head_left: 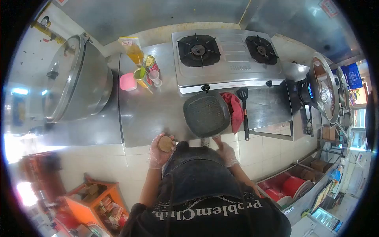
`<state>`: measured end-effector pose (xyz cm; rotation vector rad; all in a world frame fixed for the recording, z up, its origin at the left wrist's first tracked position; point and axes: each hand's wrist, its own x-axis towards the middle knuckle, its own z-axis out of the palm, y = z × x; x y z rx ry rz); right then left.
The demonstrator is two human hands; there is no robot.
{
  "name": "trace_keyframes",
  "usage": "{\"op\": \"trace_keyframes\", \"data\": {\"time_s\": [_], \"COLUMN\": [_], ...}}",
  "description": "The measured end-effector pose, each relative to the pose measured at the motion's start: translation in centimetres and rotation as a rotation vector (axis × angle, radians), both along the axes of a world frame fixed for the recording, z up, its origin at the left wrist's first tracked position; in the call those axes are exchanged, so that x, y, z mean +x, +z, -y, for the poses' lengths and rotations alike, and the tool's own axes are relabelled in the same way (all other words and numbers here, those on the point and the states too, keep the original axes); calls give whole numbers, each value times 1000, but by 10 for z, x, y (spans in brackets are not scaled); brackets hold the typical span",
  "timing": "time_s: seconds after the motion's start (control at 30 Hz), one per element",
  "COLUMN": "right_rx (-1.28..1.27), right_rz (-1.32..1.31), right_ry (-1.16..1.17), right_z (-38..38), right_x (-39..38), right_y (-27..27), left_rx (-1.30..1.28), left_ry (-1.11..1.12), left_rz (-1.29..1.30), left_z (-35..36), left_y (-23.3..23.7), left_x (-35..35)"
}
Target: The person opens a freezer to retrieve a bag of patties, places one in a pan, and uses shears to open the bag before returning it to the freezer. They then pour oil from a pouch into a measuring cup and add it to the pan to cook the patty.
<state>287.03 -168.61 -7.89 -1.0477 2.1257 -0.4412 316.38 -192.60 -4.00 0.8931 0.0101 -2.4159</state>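
My left hand (157, 153), in a clear plastic glove, holds a round, flat brown patty (165, 144) at the front edge of the steel counter. A dark square frying pan (207, 114) sits on the counter in front of me, its handle pointing toward my body. My right hand (227, 154), also gloved, is closed at that handle; its fingers are small and partly hidden from view. Right beside the pan lies a crumpled red cloth (233, 111). Past the cloth is a black spatula (243, 106) with an orange-marked handle.
Behind the pan stands a two-burner gas stove (229, 59). Further left are a pink container (128, 81), cans (151, 62), a plastic cup (156, 78) and a yellow pouch (132, 49). A large steel pot (85, 83) fills the left side. An orange cart (92, 201) stands behind me.
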Motion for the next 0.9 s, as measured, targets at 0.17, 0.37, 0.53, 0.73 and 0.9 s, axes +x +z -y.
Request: {"op": "trace_keyframes", "data": {"time_s": [0.17,0.37,0.53,0.73,0.9], "right_rx": [174,93,-315,-288,-209], "right_rz": [26,-15,-167,-359,-368], "right_ry": [-135,-149,-117,-128,-210], "right_z": [-24,-30,68,238,308], "right_x": [6,-3,-33,-88,-92], "right_y": [55,128,158,152,129], "left_rx": [57,-25,-94,-165,-185], "left_ry": [-27,-52,-34,-3,103], "left_rz": [-11,52,6,-16,39], "left_z": [3,12,19,29,27], "left_y": [15,10,1,2,4], "left_x": [0,10,22,31,56]}}
